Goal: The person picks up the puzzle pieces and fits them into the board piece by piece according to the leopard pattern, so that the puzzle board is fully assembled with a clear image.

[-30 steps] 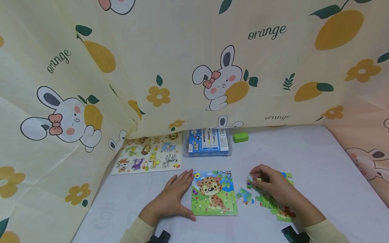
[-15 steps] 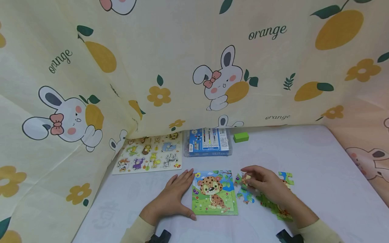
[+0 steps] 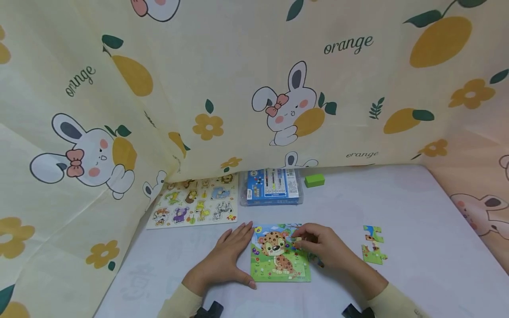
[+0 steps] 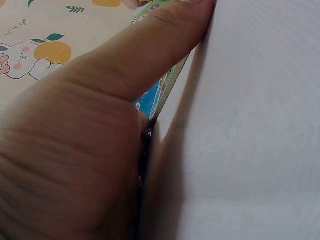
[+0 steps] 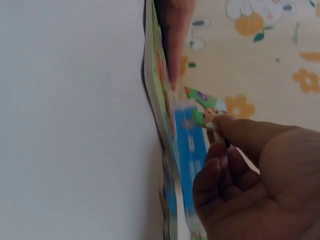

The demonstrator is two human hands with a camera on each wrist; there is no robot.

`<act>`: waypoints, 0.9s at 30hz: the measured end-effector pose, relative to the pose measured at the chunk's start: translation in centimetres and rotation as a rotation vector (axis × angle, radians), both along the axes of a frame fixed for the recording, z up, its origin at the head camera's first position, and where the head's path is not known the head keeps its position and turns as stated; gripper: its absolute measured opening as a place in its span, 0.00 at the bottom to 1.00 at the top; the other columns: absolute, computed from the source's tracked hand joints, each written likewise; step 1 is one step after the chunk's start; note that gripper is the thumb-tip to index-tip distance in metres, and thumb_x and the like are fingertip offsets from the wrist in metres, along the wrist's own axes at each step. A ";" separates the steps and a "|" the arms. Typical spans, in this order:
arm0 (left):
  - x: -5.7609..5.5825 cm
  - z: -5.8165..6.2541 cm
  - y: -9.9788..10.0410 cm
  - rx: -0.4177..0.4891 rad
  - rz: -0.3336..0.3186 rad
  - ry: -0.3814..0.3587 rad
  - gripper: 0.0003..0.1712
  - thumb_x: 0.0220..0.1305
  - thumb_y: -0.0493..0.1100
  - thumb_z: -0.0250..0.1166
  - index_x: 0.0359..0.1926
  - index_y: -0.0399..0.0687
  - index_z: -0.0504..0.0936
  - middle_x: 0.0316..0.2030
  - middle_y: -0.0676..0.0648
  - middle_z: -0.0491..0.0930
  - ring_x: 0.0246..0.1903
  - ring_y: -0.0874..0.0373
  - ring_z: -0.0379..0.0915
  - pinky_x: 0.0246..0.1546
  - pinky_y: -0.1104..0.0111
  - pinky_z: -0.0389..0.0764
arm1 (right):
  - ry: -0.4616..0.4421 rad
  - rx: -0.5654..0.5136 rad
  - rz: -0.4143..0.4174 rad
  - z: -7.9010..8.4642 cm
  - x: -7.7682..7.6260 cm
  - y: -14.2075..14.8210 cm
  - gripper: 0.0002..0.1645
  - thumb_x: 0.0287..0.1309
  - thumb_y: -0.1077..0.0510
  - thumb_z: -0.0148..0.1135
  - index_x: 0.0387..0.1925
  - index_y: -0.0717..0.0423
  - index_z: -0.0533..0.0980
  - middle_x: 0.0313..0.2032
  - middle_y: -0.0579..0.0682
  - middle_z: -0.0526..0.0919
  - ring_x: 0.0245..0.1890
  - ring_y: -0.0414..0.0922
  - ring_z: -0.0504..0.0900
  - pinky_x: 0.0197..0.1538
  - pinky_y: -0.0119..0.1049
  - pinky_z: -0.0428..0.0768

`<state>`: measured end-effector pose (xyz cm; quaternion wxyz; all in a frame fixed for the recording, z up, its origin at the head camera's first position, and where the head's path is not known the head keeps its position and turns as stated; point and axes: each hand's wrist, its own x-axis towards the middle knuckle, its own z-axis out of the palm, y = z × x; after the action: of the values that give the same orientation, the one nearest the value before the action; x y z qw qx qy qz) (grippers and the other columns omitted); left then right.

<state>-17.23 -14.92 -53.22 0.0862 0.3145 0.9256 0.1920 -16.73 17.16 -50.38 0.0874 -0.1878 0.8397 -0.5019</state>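
Observation:
A square leopard jigsaw board (image 3: 278,271) lies on the white tablecloth. Along its left edge my left hand (image 3: 222,258) rests flat, fingers straight, with the thumb near the lower left corner. My right hand (image 3: 326,247) is over the board's upper right part. It pinches a puzzle piece (image 5: 205,111) between thumb and fingertips; the right wrist view shows green, purple and tan print on it. Another loose piece (image 3: 317,260) lies by the board's right edge, mostly hidden below that hand. In the left wrist view the left thumb (image 4: 150,55) stretches along the board's side.
Several more puzzle pieces (image 3: 373,255) lie to the right. Behind the board are a sheet of animal pictures (image 3: 207,212), a blue-labelled plastic box (image 3: 274,187) and a green block (image 3: 314,180). A printed rabbit-and-orange curtain (image 3: 230,79) hangs at the back and sides.
My right hand has carried the puzzle piece leftward from the loose pieces to above the board's right side, uncovering pieces on the right. The left hand has stayed in place.

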 end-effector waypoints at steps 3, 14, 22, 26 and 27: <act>0.0 -0.1 -0.1 0.007 -0.004 0.005 0.80 0.24 0.84 0.64 0.76 0.51 0.43 0.75 0.56 0.35 0.72 0.59 0.29 0.68 0.51 0.34 | 0.001 -0.002 0.045 0.1 -0.1 -1.5 0.10 0.62 0.55 0.62 0.45 0.46 0.81 0.38 0.42 0.80 0.34 0.44 0.75 0.35 0.33 0.77; 0.1 0.1 -0.3 0.030 -0.023 0.016 0.79 0.27 0.83 0.65 0.76 0.50 0.44 0.75 0.54 0.37 0.72 0.56 0.31 0.68 0.49 0.36 | 0.041 0.030 0.115 -0.5 -0.4 -6.6 0.10 0.63 0.58 0.61 0.46 0.45 0.81 0.34 0.40 0.80 0.32 0.39 0.76 0.36 0.33 0.79; 0.0 0.0 -0.1 0.015 -0.021 0.013 0.79 0.26 0.84 0.64 0.76 0.51 0.43 0.75 0.55 0.36 0.72 0.57 0.31 0.68 0.49 0.36 | 0.220 0.220 0.053 -0.5 0.1 -7.2 0.14 0.62 0.56 0.62 0.49 0.46 0.80 0.37 0.37 0.76 0.35 0.36 0.73 0.38 0.34 0.77; 0.0 0.2 0.0 0.008 -0.016 0.010 0.79 0.26 0.84 0.65 0.76 0.51 0.44 0.75 0.55 0.37 0.72 0.57 0.30 0.68 0.50 0.36 | 0.402 0.340 0.144 -0.2 0.8 -6.9 0.17 0.62 0.54 0.61 0.52 0.47 0.80 0.50 0.41 0.78 0.51 0.41 0.74 0.54 0.43 0.73; 0.0 0.2 0.0 0.006 -0.015 0.010 0.79 0.26 0.84 0.64 0.76 0.51 0.44 0.75 0.55 0.37 0.72 0.57 0.30 0.68 0.50 0.36 | 0.449 0.374 0.188 -0.1 1.1 -6.9 0.18 0.62 0.53 0.61 0.54 0.48 0.79 0.54 0.42 0.78 0.56 0.43 0.72 0.59 0.46 0.70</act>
<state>-17.20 -14.93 -53.02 0.0822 0.3227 0.9230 0.1926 -15.66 10.22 -50.47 -0.0212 -0.3514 0.8949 -0.2744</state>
